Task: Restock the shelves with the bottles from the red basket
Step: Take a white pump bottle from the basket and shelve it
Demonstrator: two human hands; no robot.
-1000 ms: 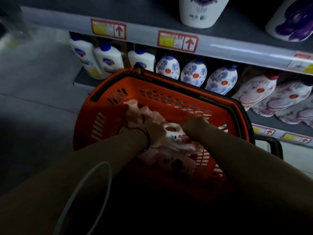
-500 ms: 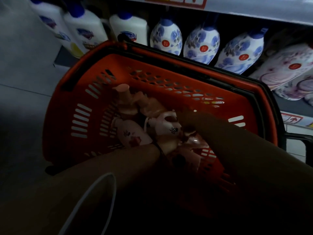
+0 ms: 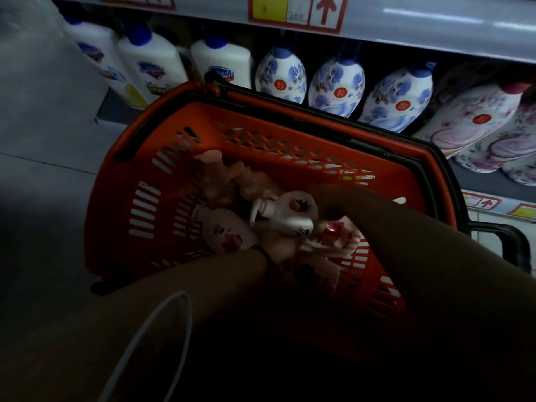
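Bottles (image 3: 278, 219) of pale pink, pump-topped, lie heaped in the bottom of a red basket (image 3: 162, 175) that stands on the grey floor (image 3: 43, 146) before a dim store shelf (image 3: 435, 27). Along that shelf's lower tier stand white bottles with blue caps (image 3: 150, 68) at the left, blue-flowered bottles (image 3: 336, 82) in the middle and lilac-patterned bottles with red caps (image 3: 470, 117) at the right; a red-framed price tag with an arrow (image 3: 295, 10) hangs on the shelf edge above them. Both forearms reach down into the basket from the near side. The left hand (image 3: 278, 248), a dark band at its wrist, rests low among the bottles beneath a white-pumped one; its fingers are hidden under the heap, so whether they grasp anything cannot be told. The right hand (image 3: 327, 207) lies over the top bottle's body, fingers curled down around it, beside a red-marked bottle (image 3: 330, 236) just below. A second pink bottle (image 3: 226, 230) lies to the left, touching the left wrist. A thin white cord (image 3: 171, 320) loops across the dark foreground.
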